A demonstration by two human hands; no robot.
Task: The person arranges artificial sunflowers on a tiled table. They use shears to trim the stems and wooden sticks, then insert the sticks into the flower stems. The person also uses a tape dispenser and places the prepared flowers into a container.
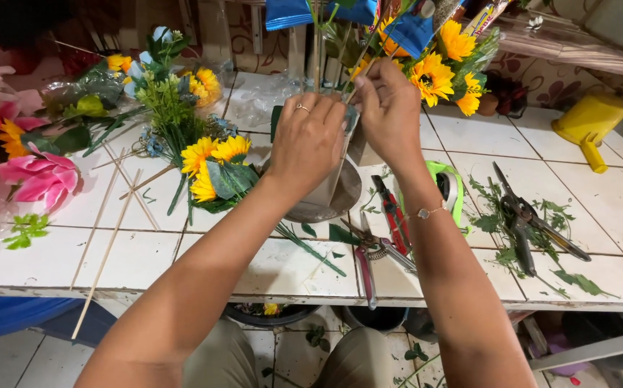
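Observation:
My left hand (304,140), with a ring on one finger, wraps around a silver-grey wrapped base (326,190) that stands on a round metal dish on the white tiled table (139,259). My right hand (390,111), with a thin bracelet at the wrist, pinches a thin wooden stick (360,77) that rises from the base among green stems. Artificial sunflowers (433,75) and blue wrapping stand at the top of the arrangement, just beyond my fingers.
Loose sunflowers (214,169) and greenery lie to the left, with a pink flower (38,178) and wooden sticks (103,230). Red pliers (396,219), pink-handled cutters (367,262), dark shears (523,219) and a green tape roll (449,188) lie to the right. A yellow container (590,121) sits far right.

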